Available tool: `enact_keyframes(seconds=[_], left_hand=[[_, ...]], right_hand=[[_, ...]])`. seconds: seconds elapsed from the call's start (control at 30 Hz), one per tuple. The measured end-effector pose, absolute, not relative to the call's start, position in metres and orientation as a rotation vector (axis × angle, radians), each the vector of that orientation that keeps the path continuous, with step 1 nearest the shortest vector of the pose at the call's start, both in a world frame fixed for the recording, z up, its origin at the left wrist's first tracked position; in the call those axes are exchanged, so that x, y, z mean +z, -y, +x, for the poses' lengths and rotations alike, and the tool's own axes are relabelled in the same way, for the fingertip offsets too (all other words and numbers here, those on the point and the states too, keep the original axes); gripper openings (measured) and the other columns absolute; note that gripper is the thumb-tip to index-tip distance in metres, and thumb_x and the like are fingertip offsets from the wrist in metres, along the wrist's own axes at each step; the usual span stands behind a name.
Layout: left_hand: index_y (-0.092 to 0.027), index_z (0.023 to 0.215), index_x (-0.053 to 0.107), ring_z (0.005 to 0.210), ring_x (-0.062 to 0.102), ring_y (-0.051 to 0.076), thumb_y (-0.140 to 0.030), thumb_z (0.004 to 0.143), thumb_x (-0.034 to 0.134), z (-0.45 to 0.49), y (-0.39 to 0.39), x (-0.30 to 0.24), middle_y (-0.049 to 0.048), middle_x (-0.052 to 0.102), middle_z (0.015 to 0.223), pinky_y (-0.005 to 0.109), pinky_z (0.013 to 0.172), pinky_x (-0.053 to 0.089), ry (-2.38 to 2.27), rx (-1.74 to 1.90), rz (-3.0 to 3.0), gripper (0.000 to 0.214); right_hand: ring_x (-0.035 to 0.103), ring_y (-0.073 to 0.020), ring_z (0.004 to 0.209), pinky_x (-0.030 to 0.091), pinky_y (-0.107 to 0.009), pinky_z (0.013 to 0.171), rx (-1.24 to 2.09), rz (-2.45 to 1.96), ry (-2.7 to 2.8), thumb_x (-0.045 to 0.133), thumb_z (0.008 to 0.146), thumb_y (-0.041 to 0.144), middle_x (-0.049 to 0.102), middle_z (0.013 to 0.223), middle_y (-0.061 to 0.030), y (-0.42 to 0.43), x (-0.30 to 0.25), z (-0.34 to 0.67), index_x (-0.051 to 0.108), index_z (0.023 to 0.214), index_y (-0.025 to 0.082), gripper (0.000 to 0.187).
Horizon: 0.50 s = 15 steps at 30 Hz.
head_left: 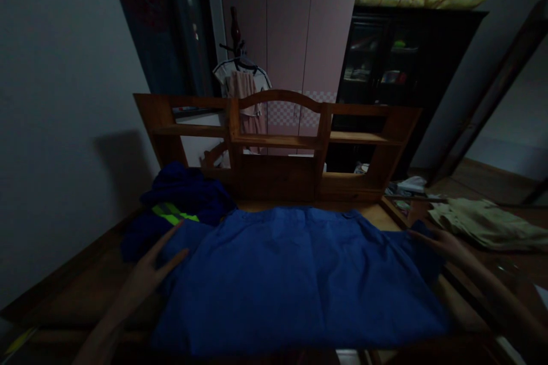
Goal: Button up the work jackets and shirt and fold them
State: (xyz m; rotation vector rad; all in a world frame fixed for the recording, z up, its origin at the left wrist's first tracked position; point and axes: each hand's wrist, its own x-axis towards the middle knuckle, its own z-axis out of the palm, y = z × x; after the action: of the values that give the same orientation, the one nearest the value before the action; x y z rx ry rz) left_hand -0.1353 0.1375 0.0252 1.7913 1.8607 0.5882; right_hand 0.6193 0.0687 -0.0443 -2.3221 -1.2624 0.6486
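Note:
A blue garment [274, 279] of smooth cloth lies spread over the wooden surface in front of me, with a band-like edge at its far side and a piece of cloth sticking out at each side. At its left side piece, my left hand [148, 271] rests with thumb and fingers apart, the cloth between them. My right hand [443, 245] lies on the right side piece with its fingers stretched out; some of its fingers are hidden. Beyond my left hand is a crumpled dark blue garment [188, 191] with a bright yellow-green and grey strip.
A wooden shelf rack [278, 140] stands along the far edge. To the right lies folded pale cloth [483, 219]. A wall [64, 125] closes off the left. Farther back are a coat stand with clothes [244, 82], a pink wardrobe [286, 40] and a dark cabinet [411, 91].

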Motion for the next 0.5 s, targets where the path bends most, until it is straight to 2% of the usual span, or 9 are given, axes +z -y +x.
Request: enact_keyframes(seconds=[0.07,0.13,0.23,0.3,0.4,0.5], left_hand=[[-0.035,0.146,0.022,0.136,0.033,0.029,-0.052,0.083,0.052,-0.127,-0.128,0.022,0.0008,0.031,0.152,0.048,0.110,0.032,-1.746,0.529,1.829,0.072],[-0.035,0.148,0.015,0.139,0.027,0.029,-0.051,0.084,0.051,-0.125,-0.119,0.017,0.0013,0.025,0.154,0.050,0.112,0.027,-1.717,0.475,1.860,0.075],[-0.034,0.149,0.007,0.139,0.025,0.029,-0.052,0.082,0.053,-0.134,-0.107,0.011,0.0019,0.018,0.156,0.049,0.110,0.028,-1.700,0.420,1.874,0.082],[-0.035,0.148,0.009,0.139,0.027,0.028,-0.052,0.081,0.053,-0.145,-0.099,0.006,0.0003,0.019,0.155,0.048,0.110,0.030,-1.690,0.397,1.878,0.082],[-0.038,0.147,0.014,0.137,0.030,0.028,-0.052,0.082,0.050,-0.165,-0.092,0.001,-0.0022,0.025,0.154,0.050,0.111,0.028,-1.744,0.407,1.870,0.076],[-0.040,0.147,0.015,0.137,0.030,0.030,-0.053,0.081,0.048,-0.178,-0.093,0.000,-0.0066,0.023,0.154,0.053,0.112,0.028,-1.867,0.498,1.894,0.075]], right_hand=[[0.069,-0.0333,0.068,0.052,-0.034,0.056,1.022,-2.175,1.125,0.072,0.065,0.045,0.072,0.080,-0.0156,-0.058,-0.052,0.613,0.074,0.080,0.020,0.029],[0.069,-0.0343,0.082,0.054,-0.035,0.066,1.202,-2.034,1.022,0.073,0.064,0.040,0.072,0.097,-0.0133,-0.047,-0.057,0.606,0.073,0.094,0.025,0.033],[0.069,-0.0354,0.082,0.055,-0.037,0.068,1.262,-2.021,1.016,0.070,0.066,0.039,0.072,0.097,-0.0128,-0.032,-0.058,0.602,0.074,0.092,0.028,0.029],[0.068,-0.0369,0.085,0.053,-0.039,0.071,1.064,-2.110,1.143,0.066,0.068,0.041,0.071,0.099,-0.0138,-0.024,-0.057,0.606,0.074,0.090,0.027,0.028],[0.064,-0.0378,0.098,0.049,-0.041,0.080,0.626,-2.223,1.310,0.057,0.074,0.047,0.068,0.109,-0.0147,-0.019,-0.054,0.616,0.070,0.102,0.028,0.037],[0.065,-0.0358,0.097,0.050,-0.039,0.078,0.439,-2.289,1.394,0.049,0.079,0.049,0.069,0.108,-0.0147,-0.021,-0.045,0.619,0.068,0.106,0.028,0.039]])
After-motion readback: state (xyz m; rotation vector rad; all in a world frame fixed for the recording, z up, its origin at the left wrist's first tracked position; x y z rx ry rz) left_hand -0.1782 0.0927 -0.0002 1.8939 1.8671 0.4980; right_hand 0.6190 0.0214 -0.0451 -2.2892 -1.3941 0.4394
